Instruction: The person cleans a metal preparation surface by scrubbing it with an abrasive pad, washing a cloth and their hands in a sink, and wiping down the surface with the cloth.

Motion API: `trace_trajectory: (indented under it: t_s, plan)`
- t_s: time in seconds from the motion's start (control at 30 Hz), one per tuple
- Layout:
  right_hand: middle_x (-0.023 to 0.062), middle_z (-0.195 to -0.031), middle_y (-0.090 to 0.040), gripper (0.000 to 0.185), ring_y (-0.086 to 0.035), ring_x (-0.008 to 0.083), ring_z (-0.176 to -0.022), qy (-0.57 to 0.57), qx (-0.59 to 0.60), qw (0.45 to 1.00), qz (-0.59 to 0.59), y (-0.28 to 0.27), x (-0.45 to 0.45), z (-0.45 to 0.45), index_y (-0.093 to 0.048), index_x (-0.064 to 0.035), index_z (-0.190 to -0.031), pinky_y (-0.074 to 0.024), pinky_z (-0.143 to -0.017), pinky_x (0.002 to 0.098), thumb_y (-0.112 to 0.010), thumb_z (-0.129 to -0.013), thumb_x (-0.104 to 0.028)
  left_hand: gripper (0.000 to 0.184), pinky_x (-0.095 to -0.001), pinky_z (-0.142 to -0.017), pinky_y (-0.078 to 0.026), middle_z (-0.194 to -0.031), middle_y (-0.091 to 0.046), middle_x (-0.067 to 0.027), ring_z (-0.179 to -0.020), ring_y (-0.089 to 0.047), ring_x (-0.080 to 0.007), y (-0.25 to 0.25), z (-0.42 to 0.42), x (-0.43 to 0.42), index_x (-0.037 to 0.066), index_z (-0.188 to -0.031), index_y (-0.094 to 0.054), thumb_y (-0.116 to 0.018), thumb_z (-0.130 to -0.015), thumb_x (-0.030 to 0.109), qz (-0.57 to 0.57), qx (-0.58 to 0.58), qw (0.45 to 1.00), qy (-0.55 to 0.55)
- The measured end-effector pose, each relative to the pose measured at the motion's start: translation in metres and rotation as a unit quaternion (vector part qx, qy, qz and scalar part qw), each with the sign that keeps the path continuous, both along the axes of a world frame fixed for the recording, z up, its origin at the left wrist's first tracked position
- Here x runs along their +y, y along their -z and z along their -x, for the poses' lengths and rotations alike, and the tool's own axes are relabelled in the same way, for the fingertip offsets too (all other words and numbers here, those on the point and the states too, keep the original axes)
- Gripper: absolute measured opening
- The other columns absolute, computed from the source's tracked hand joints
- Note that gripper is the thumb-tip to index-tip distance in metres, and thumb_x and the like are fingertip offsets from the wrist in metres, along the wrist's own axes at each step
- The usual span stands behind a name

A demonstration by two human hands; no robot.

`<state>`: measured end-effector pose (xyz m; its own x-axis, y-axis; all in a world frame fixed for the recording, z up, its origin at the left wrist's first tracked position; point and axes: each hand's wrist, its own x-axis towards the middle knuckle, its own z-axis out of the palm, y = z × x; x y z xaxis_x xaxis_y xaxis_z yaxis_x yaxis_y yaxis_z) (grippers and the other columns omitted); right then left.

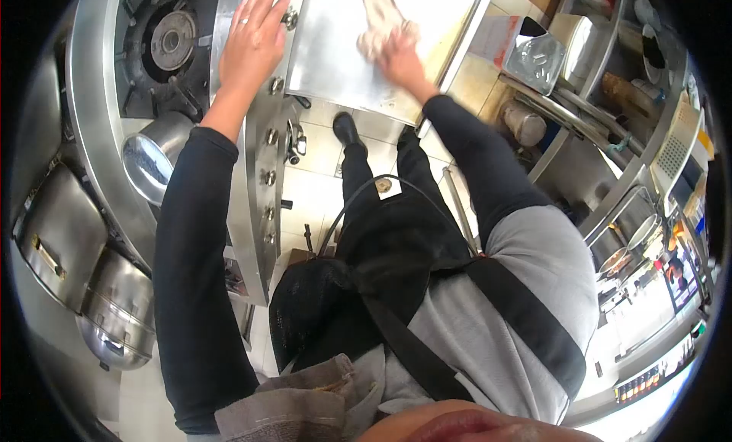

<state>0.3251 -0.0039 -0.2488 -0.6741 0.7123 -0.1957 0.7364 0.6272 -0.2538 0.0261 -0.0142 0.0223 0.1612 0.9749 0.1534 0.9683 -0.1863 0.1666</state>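
Observation:
A pale, stained cloth [381, 22] lies bunched on a shiny metal surface [328, 61] at the top middle. My right hand [402, 61] presses on the cloth's near end, its fingers closed on it and a little blurred. My left hand [255, 38] rests flat on the metal front edge of the stove [229, 15], beside a control knob [289, 19]. Its fingers are stretched out, with a ring on one of them, and it holds nothing.
A gas burner [174, 41] and a metal pot [152, 156] are at the left. More large steel pans [65, 228] stand farther left. At the right are a metal container [534, 61], a jar [523, 123] and crowded shelves. Tiled floor [309, 183] shows below.

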Motion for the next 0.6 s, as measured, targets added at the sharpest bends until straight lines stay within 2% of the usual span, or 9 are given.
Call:
trace_trajectory:
  t_s: [0.03,0.07,0.1,0.17,0.27,0.37,0.43,0.57,0.6]
  plan:
    - [0.0288,-0.153,-0.034,0.056,-0.033,0.0437,-0.142,0.011,-0.015,0.997,0.071,-0.018,-0.031,-0.003,-0.047,-0.0006,-0.142,-0.0245,-0.116,0.0577,-0.044,-0.099,-0.037,0.047,-0.0443,-0.115,-0.034,-0.148,-0.047,-0.0099,-0.140,-0.041,-0.0310,0.006,0.002,-0.002,0.007,-0.134,-0.056,-0.065,-0.088,0.011,-0.011,0.022,1.000,0.009]
    - [0.0284,-0.153,-0.034,0.055,-0.032,0.0431,-0.143,0.033,0.047,0.995,0.078,-0.010,-0.065,-0.014,-0.047,-0.0005,-0.141,-0.0242,-0.116,0.0567,-0.046,-0.098,-0.036,0.049,-0.0442,-0.115,-0.034,-0.147,-0.048,-0.0077,-0.141,-0.040,-0.0295,0.010,0.005,-0.002,0.011,-0.134,-0.057,-0.064,-0.086,0.004,-0.003,-0.003,1.000,-0.004]
    - [0.0259,-0.155,-0.032,0.051,-0.031,0.0426,-0.144,0.049,0.054,0.994,0.084,-0.009,-0.086,-0.019,-0.049,-0.0033,-0.140,-0.0266,-0.115,0.0554,-0.050,-0.097,-0.030,0.049,-0.0442,-0.115,-0.034,-0.146,-0.049,-0.0079,-0.140,-0.041,-0.0288,0.010,0.005,-0.001,0.010,-0.133,-0.057,-0.064,-0.085,0.004,-0.003,-0.004,1.000,-0.004]
    - [0.0207,-0.154,-0.037,0.047,-0.040,0.0383,-0.138,0.079,-0.009,0.989,0.126,-0.047,-0.080,-0.012,-0.052,-0.0111,-0.139,-0.0328,-0.112,0.0528,-0.053,-0.095,-0.027,0.049,-0.0441,-0.115,-0.034,-0.144,-0.051,-0.0084,-0.139,-0.042,-0.0273,0.004,0.000,-0.001,0.008,-0.131,-0.058,-0.065,-0.082,0.002,-0.005,-0.007,1.000,-0.002]
    - [0.0130,-0.151,-0.042,0.047,-0.049,0.0315,-0.129,0.026,0.031,0.997,0.071,-0.078,-0.036,-0.001,-0.054,-0.0187,-0.139,-0.0396,-0.106,0.0489,-0.056,-0.092,-0.026,0.049,-0.0444,-0.116,-0.034,-0.145,-0.050,-0.0082,-0.140,-0.041,-0.0278,0.004,-0.001,0.000,0.009,-0.131,-0.058,-0.065,-0.082,0.004,0.005,-0.001,1.000,-0.011]
    - [0.0074,-0.146,-0.046,0.050,-0.053,0.0265,-0.121,-0.144,0.080,0.985,-0.041,-0.005,0.032,-0.001,-0.054,-0.0219,-0.140,-0.0439,-0.101,0.0455,-0.058,-0.090,-0.027,0.050,-0.0446,-0.116,-0.034,-0.145,-0.050,-0.0086,-0.140,-0.041,-0.0278,0.003,-0.002,0.001,0.009,-0.132,-0.058,-0.066,-0.083,0.004,0.013,0.021,1.000,-0.013]
    - [0.0042,-0.145,-0.049,0.049,-0.053,0.0253,-0.122,-0.068,0.012,0.995,-0.070,-0.006,0.094,0.005,-0.054,-0.0209,-0.140,-0.0448,-0.101,0.0428,-0.057,-0.092,-0.031,0.052,-0.0450,-0.116,-0.034,-0.146,-0.049,-0.0091,-0.140,-0.041,-0.0280,0.001,-0.002,0.001,0.009,-0.134,-0.056,-0.066,-0.083,0.004,0.019,0.024,1.000,-0.008]
    - [0.0073,-0.137,-0.056,0.062,-0.054,0.0235,-0.121,0.093,-0.132,0.981,-0.108,-0.014,0.204,-0.011,-0.055,-0.0119,-0.139,-0.0391,-0.104,0.0422,-0.055,-0.092,-0.054,0.054,-0.0452,-0.116,-0.034,-0.147,-0.047,-0.0082,-0.141,-0.040,-0.0284,0.002,-0.004,0.003,0.010,-0.135,-0.056,-0.066,-0.082,0.003,0.017,0.035,0.999,-0.013]
    - [0.0071,-0.130,-0.061,0.063,-0.056,0.0237,-0.118,0.132,-0.170,0.970,-0.112,-0.026,0.218,-0.020,-0.057,-0.0113,-0.136,-0.0392,-0.101,0.0428,-0.054,-0.091,-0.056,0.054,-0.0452,-0.116,-0.034,-0.148,-0.047,-0.0080,-0.141,-0.040,-0.0282,0.000,-0.005,0.004,0.010,-0.135,-0.056,-0.066,-0.082,0.003,0.020,0.034,0.999,-0.015]
